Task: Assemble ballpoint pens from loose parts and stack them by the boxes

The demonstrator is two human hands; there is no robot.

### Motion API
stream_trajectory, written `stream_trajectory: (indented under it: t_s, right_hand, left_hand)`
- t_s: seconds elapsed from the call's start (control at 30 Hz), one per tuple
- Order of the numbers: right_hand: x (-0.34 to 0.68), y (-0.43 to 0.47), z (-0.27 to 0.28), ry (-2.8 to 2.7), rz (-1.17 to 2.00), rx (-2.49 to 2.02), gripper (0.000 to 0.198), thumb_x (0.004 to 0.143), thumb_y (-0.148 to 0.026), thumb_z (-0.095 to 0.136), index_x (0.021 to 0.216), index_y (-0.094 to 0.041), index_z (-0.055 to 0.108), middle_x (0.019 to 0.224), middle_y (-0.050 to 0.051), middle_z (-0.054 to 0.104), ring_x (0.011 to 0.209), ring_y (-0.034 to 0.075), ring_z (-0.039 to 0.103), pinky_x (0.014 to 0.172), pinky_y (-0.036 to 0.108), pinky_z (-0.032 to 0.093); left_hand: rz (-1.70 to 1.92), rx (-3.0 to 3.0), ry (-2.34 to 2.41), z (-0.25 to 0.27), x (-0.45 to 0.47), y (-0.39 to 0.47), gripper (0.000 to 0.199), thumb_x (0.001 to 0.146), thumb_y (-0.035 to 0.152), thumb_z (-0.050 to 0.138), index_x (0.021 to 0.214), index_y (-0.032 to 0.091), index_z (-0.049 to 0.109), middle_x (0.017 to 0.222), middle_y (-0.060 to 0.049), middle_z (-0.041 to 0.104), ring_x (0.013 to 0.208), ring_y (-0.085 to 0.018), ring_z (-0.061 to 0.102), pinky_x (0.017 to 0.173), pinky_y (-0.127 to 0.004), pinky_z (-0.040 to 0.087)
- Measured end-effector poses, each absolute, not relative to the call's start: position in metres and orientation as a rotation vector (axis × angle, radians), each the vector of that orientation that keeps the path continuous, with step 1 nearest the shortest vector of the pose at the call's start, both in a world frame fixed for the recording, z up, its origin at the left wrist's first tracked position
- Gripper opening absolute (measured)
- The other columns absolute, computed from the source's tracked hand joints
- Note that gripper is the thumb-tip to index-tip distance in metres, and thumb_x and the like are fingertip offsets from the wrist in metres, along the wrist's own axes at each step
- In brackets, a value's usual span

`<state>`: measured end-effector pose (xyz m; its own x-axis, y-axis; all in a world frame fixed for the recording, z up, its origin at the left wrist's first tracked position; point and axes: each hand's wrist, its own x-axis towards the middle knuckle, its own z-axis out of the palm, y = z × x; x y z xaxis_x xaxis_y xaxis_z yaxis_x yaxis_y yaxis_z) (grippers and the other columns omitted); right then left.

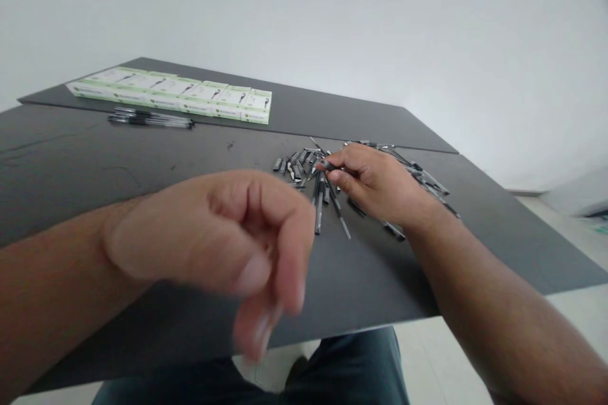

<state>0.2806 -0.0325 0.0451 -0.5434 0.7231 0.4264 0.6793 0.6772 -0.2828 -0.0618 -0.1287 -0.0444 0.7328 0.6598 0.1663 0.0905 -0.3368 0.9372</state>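
My right hand (pixel 375 180) is over a loose heap, thumb and fingers pinched on a small black pen cap (pixel 327 166). Beneath it lie clear and black pen barrels (pixel 319 202) and thin dark refills (pixel 339 212), spread at several angles. Just left of the fingertips is a cluster of loose black pen caps (pixel 297 168). Close to the camera, my left hand (pixel 223 240) hangs above the front of the table, slightly blurred. Its fingers are loosely curled and apart, with nothing seen in them.
Along the back left of the dark grey table (pixel 361 291) stands a row of white and green boxes (pixel 190 95). In front of them lies a bundle of pens (pixel 149 118). More pen parts (pixel 427 180) lie right of my right hand. A wall rises behind the table.
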Motion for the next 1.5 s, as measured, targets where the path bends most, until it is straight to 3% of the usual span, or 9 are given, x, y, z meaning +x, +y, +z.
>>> stream_trajectory:
  t_s: [0.07, 0.13, 0.2, 0.3, 0.43, 0.6, 0.83, 1.17, 1.5]
  right_hand:
    - [0.280, -0.032, 0.045, -2.374, 0.120, -1.090, 0.023, 0.113, -0.031, 0.065, 0.121, -0.023, 0.084, 0.115, 0.011, 0.088, 0.108, 0.028, 0.079, 0.096, 0.039, 0.057]
    - [0.280, -0.032, 0.045, -2.377, 0.125, -1.084, 0.022, 0.113, -0.029, 0.065, 0.120, -0.023, 0.084, 0.110, 0.010, 0.087, 0.104, 0.027, 0.078, 0.094, 0.038, 0.057]
    - [0.280, -0.032, 0.044, -2.382, 0.129, -1.062, 0.021, 0.112, -0.028, 0.065, 0.120, -0.022, 0.084, 0.109, 0.010, 0.086, 0.102, 0.027, 0.077, 0.093, 0.038, 0.056]
    - [0.280, -0.031, 0.041, -2.409, 0.125, -1.028, 0.021, 0.113, -0.029, 0.064, 0.121, -0.022, 0.083, 0.112, 0.011, 0.087, 0.102, 0.027, 0.077, 0.093, 0.039, 0.056]
    - [0.280, -0.031, 0.038, -2.453, 0.134, -0.989, 0.021, 0.113, -0.029, 0.065, 0.122, -0.022, 0.083, 0.113, 0.011, 0.088, 0.103, 0.027, 0.078, 0.094, 0.039, 0.057]
    - [0.278, -0.034, 0.035, -2.519, 0.149, -0.908, 0.021, 0.114, -0.026, 0.065, 0.122, -0.021, 0.084, 0.112, 0.011, 0.088, 0.104, 0.026, 0.079, 0.093, 0.037, 0.058]
    - [0.277, -0.034, 0.034, -2.557, 0.152, -0.897, 0.022, 0.113, -0.027, 0.067, 0.125, -0.022, 0.085, 0.109, 0.010, 0.087, 0.103, 0.027, 0.080, 0.094, 0.037, 0.058]
    - [0.271, -0.041, 0.040, -2.473, 0.295, -1.071, 0.018, 0.106, -0.028, 0.073, 0.117, -0.024, 0.087, 0.105, 0.005, 0.089, 0.093, 0.022, 0.079, 0.087, 0.034, 0.057]
    - [0.272, -0.038, 0.041, -2.547, 0.290, -0.985, 0.024, 0.114, -0.030, 0.059, 0.117, -0.023, 0.081, 0.108, 0.009, 0.088, 0.099, 0.025, 0.079, 0.091, 0.036, 0.057]
  left_hand:
    - [0.622, 1.656, 0.611, 0.008, -0.027, -0.068, 0.023, 0.095, 0.047, 0.074, 0.106, 0.027, 0.079, 0.074, -0.007, 0.078, 0.060, -0.027, 0.075, 0.052, -0.040, 0.061]
    - [0.896, 1.611, 0.766, 0.035, -0.002, -0.028, 0.013, 0.085, 0.032, 0.077, 0.092, 0.025, 0.070, 0.068, -0.002, 0.072, 0.058, -0.020, 0.068, 0.053, -0.033, 0.059]
    - [0.977, 1.701, 0.896, 0.037, 0.011, -0.012, 0.025, 0.080, 0.026, 0.082, 0.101, 0.023, 0.068, 0.075, 0.000, 0.074, 0.062, -0.018, 0.069, 0.055, -0.030, 0.059]
    - [1.060, 1.770, 0.877, 0.019, 0.014, -0.016, 0.038, 0.083, 0.029, 0.082, 0.117, 0.022, 0.067, 0.089, -0.002, 0.077, 0.071, -0.018, 0.073, 0.060, -0.030, 0.062]
    - [1.094, 1.928, 0.810, 0.009, 0.011, -0.028, 0.036, 0.091, 0.032, 0.082, 0.123, 0.021, 0.069, 0.101, -0.005, 0.082, 0.086, -0.019, 0.078, 0.077, -0.033, 0.066]
    - [1.107, 2.079, 0.824, 0.011, 0.012, -0.031, 0.024, 0.099, 0.036, 0.078, 0.117, 0.022, 0.074, 0.100, -0.004, 0.084, 0.090, -0.020, 0.080, 0.085, -0.034, 0.064]
    - [1.110, 2.172, 0.957, 0.014, 0.013, -0.036, 0.007, 0.101, 0.030, 0.074, 0.100, 0.023, 0.074, 0.085, 0.002, 0.080, 0.076, -0.016, 0.074, 0.075, -0.030, 0.057]
    - [1.083, 2.246, 0.982, 0.016, 0.011, -0.034, 0.006, 0.100, 0.029, 0.070, 0.098, 0.024, 0.073, 0.088, 0.001, 0.081, 0.077, -0.017, 0.073, 0.079, -0.032, 0.056]
    - [1.059, 2.289, 0.983, 0.018, 0.010, -0.035, 0.009, 0.102, 0.032, 0.068, 0.099, 0.025, 0.072, 0.090, -0.001, 0.082, 0.080, -0.019, 0.075, 0.081, -0.034, 0.058]
